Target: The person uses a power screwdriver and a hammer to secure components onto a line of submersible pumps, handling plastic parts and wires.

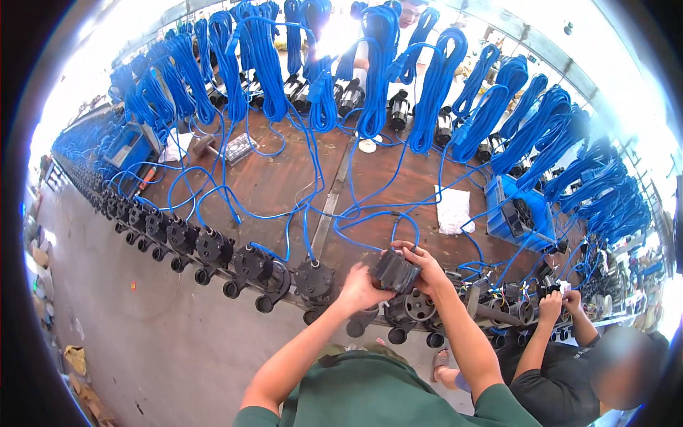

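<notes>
A black box-shaped cover (395, 271) is held between both my hands above a black pump body (410, 306) at the near edge of the brown workbench (270, 181). My left hand (361, 287) grips the cover's left side. My right hand (421, 262) wraps over its top and right side. A blue cable (373, 217) loops on the bench just behind the cover.
A row of black pumps (213, 249) lines the bench's near edge to the left. Coiled blue cables (377, 64) hang in bundles over the bench. A blue crate (518, 213) and white cloth (452, 210) lie to the right. A co-worker's hands (558, 302) work on another pump at lower right.
</notes>
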Demonstrator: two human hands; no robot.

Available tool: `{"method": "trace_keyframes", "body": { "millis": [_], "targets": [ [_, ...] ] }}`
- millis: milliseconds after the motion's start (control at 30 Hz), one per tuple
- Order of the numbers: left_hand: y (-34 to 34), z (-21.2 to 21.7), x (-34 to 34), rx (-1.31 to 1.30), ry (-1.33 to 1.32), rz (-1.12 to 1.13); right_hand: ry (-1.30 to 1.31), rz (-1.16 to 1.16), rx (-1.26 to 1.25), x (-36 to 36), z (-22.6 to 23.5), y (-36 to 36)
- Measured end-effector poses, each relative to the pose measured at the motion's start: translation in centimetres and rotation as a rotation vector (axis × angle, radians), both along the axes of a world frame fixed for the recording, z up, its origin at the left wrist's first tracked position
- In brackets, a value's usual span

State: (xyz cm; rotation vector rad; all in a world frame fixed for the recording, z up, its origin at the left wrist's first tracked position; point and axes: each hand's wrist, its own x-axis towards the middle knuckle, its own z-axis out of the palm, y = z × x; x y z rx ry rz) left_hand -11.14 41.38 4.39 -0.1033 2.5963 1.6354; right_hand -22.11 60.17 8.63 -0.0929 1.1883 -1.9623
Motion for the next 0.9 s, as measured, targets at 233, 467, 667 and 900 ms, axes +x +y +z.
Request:
{"method": "trace_keyframes", "body": {
  "millis": [233, 467, 667, 900],
  "targets": [
    [0.3, -0.5, 3.0, -0.466, 0.383, 0.107, -0.082, 0.054, 0.164, -0.3, -0.2, 0.6],
    [1.7, -0.9, 4.3, -0.333, 0.452, 0.330, 0.227, -0.201, 0.346, 1.1, -1.2, -3.2],
    [2.2, -1.4, 3.4, -0.215, 0.032, 0.470, 0.470, -0.161, 0.415, 0.4, -2.1, -3.2],
    [1.1, -3.3, 4.5, 0.010, -0.164, 0.390, 0.663, -0.147, 0.367, 1.4, -3.1, -3.6]
  ]
}}
